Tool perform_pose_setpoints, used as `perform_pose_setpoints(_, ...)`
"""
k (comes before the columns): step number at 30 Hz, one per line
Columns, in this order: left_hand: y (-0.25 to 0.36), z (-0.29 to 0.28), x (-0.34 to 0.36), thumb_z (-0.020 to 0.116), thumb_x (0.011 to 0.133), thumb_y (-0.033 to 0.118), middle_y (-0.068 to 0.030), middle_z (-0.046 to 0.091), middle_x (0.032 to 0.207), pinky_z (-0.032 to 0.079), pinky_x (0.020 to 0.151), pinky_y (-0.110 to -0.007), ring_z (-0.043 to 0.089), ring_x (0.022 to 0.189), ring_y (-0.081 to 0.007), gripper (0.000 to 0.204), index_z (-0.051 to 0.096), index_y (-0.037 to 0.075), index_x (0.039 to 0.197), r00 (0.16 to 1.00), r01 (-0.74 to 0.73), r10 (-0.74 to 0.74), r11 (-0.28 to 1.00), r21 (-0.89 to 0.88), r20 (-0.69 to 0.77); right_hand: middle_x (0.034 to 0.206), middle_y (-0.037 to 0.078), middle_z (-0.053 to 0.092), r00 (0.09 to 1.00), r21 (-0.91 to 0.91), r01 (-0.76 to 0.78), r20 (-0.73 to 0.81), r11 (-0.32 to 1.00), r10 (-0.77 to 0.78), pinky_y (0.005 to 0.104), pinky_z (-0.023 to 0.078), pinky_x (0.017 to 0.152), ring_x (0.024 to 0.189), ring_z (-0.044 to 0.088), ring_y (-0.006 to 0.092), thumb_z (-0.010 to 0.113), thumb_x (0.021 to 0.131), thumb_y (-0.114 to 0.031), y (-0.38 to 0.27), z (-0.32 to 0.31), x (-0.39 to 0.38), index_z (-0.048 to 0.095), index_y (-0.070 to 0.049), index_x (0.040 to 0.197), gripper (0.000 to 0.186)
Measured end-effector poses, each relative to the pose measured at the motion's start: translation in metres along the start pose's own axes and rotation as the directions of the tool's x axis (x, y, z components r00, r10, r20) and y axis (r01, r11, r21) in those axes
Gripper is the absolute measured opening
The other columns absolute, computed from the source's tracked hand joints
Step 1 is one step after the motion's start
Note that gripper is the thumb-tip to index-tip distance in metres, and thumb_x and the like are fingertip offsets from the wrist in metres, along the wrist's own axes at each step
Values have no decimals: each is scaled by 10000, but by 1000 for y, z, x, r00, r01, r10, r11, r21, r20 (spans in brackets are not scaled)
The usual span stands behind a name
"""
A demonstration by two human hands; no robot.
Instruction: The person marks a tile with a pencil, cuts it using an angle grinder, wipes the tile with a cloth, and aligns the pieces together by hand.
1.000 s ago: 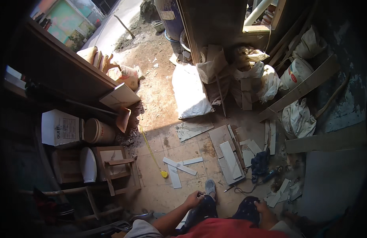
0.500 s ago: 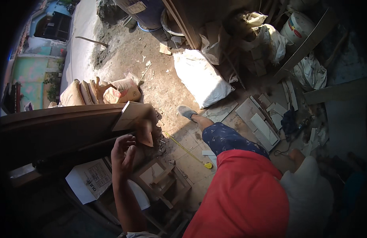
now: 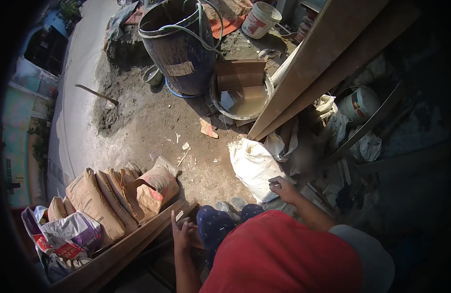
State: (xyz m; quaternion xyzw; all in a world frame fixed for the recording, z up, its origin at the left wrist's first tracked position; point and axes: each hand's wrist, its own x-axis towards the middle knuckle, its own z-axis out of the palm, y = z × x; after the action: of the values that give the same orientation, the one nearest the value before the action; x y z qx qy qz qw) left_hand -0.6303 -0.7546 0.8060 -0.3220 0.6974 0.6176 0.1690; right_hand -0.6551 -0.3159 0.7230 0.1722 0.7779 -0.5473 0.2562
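Beside the near end of a brown wooden board (image 3: 130, 248), my left hand (image 3: 183, 228) is raised with its index finger stretched up and the others loosely bent. A small pale edge shows by its fingertips; I cannot make out what it belongs to, and I see no grip on it. My right hand (image 3: 282, 189) hovers over the lower right of a full white woven sack (image 3: 254, 166), fingers partly bent and apart, holding nothing visible. Whether it touches the sack is unclear. My grey shoes (image 3: 230, 207) stand just below the sack.
Brown paper sacks (image 3: 93, 202) lean together behind the board, with a white-and-purple bag (image 3: 76, 232). Farther off stand a dark blue drum (image 3: 179, 58) with a hose, a basin (image 3: 224, 113) of murky water and a white bucket (image 3: 257, 22). Long planks (image 3: 315, 68) slant across the right.
My view has swung up toward the drum and basin. My left hand is lower in view beside the board's end; my right hand has come up over the white sack. Both shoes now show together.
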Motion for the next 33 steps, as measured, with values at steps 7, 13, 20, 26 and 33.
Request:
perform_pose_setpoints(7,207,21,235,591,959,267,-165,661,1189,453,933,-366,623,1017,-257,358,693,-6,750,525,-628,325,772,101,786,1113,169,699,900,163,-68,-415,984,131,342,532,825,946,690,228,684,917,-313,13,65,85,614,6,1192,427)
perform_pose_setpoints(13,394,118,522,658,804,-25,-187,490,1409,389,1050,-459,473,1291,-356,307,645,38,1105,318,-947,599,168,273,735,893,99,682,718,642,-313,-323,700,616,335,504,767,814,635,197,652,915,-366,-8,148,251,626,42,1109,452)
perform_pose_setpoints(20,554,224,721,547,996,253,-197,420,1490,302,1115,-551,394,1358,-430,350,485,91,1299,-422,-595,654,-722,353,627,947,117,708,805,575,-239,-333,783,490,348,515,794,844,654,204,708,878,-446,-25,121,535,662,-17,1148,509)
perform_pose_setpoints(26,546,207,752,386,1033,521,-284,334,1519,307,1112,-554,385,1371,-434,630,396,16,1408,-450,-521,603,-776,354,659,1234,207,658,510,745,-273,-425,609,748,409,483,975,1143,632,314,716,851,-474,48,72,791,619,13,1246,634)
perform_pose_setpoints(33,540,246,782,415,1013,535,-286,357,1502,332,1081,-555,410,1347,-438,660,399,11,1413,-336,-516,505,-805,293,795,1380,207,564,491,925,296,-361,238,792,403,440,1039,1261,549,324,770,818,-374,119,97,941,534,-22,1362,689)
